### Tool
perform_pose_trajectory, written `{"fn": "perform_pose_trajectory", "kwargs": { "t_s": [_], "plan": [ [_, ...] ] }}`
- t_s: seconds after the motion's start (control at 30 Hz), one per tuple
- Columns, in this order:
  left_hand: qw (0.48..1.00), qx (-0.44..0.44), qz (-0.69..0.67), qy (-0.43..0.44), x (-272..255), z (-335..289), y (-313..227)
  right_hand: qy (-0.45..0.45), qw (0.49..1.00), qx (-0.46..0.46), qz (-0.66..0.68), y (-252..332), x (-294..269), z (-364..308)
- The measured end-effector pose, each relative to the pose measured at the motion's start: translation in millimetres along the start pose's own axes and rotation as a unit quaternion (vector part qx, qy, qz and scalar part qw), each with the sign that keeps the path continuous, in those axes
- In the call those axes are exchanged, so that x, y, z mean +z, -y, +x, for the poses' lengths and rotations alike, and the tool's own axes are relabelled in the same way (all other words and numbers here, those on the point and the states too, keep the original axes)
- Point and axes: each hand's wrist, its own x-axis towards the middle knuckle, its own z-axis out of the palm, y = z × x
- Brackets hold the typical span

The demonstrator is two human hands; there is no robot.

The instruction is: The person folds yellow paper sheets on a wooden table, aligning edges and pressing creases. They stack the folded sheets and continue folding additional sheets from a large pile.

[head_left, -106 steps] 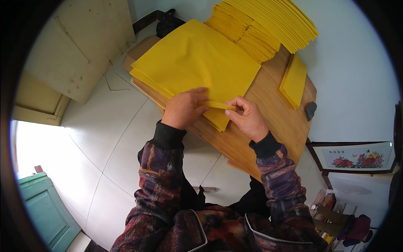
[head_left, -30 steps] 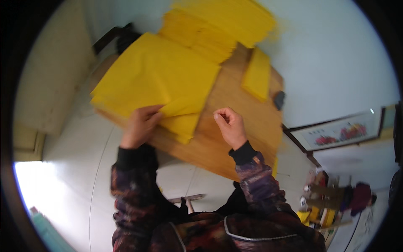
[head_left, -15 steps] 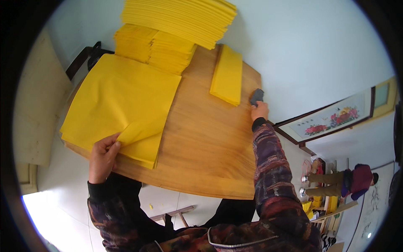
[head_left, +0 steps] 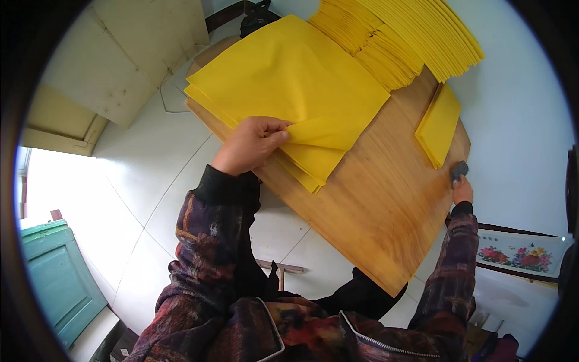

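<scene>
A stack of large yellow sheets (head_left: 283, 72), which look like felt or fabric, lies on the wooden table (head_left: 368, 199). My left hand (head_left: 256, 142) pinches the near edge of the top yellow sheet (head_left: 313, 131), which is lifted and folded over a little. Over by the table's right edge, my right hand (head_left: 462, 190) grips a small dark grey lump (head_left: 459, 169), whose kind I cannot make out. Just left of that hand lies a narrow folded yellow stack (head_left: 439, 125).
Tall piles of folded yellow pieces (head_left: 422, 36) stand at the back of the table by the wall. A black bag (head_left: 258, 19) sits behind the far left corner. Under the near edge is a wooden stool (head_left: 283, 268). A framed flower picture (head_left: 518, 253) stands at the right.
The view has swung to the left, so the table and both hands appear farther right. My left hand keeps its pinch on the sheet; my right hand still grips the grey lump.
</scene>
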Motion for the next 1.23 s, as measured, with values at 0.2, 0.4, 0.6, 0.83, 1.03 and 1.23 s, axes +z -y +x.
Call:
{"fn": "perform_pose_trajectory", "kwargs": {
  "t_s": [0.2, 0.4, 0.6, 0.83, 1.03, 1.23],
  "plan": [
    [1.000, -0.006, 0.001, 0.007, -2, 2, 6, -0.029, 0.926, -0.180, 0.330, 144, -39, -110],
    [0.998, 0.059, 0.008, -0.006, 0, 5, 10, 0.075, 0.836, -0.312, 0.446, 317, -51, -225],
    [0.999, 0.043, 0.003, 0.007, -1, 5, 10, 0.096, 0.857, -0.282, 0.420, 337, -52, -224],
    [0.996, 0.084, 0.011, 0.016, -2, 8, 15, 0.180, 0.837, -0.218, 0.469, 337, -54, -210],
    [0.997, 0.072, 0.018, 0.028, -3, 8, 16, 0.242, 0.805, -0.188, 0.509, 343, -64, -189],
    [0.990, 0.134, 0.028, 0.042, -2, 15, 29, 0.128, 0.834, -0.210, 0.495, 357, -62, -174]
  ]
}}
